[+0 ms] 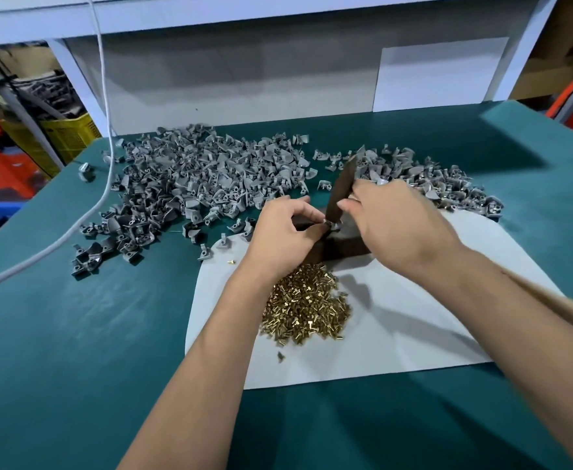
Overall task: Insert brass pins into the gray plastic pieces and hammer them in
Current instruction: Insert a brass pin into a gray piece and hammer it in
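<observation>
My left hand (pixel 286 228) pinches a small gray plastic piece (pixel 333 226) on a dark block (pixel 341 247) at the middle of the table. My right hand (pixel 390 225) grips a hammer (pixel 342 188) close to its dark head, which stands upright with its lower end on the piece. The wooden handle (pixel 562 310) runs back under my right forearm. A heap of brass pins (pixel 307 308) lies on the white sheet (pixel 413 334) just in front of the block. A big pile of gray plastic pieces (pixel 207 178) covers the table at the back left.
A smaller pile of gray pieces (pixel 447 184) lies at the back right. A white cable (pixel 103 137) hangs down and crosses the green table top (pixel 75 351) on the left. A white partition (pixel 278 79) closes the back. Crates stand beyond the left edge.
</observation>
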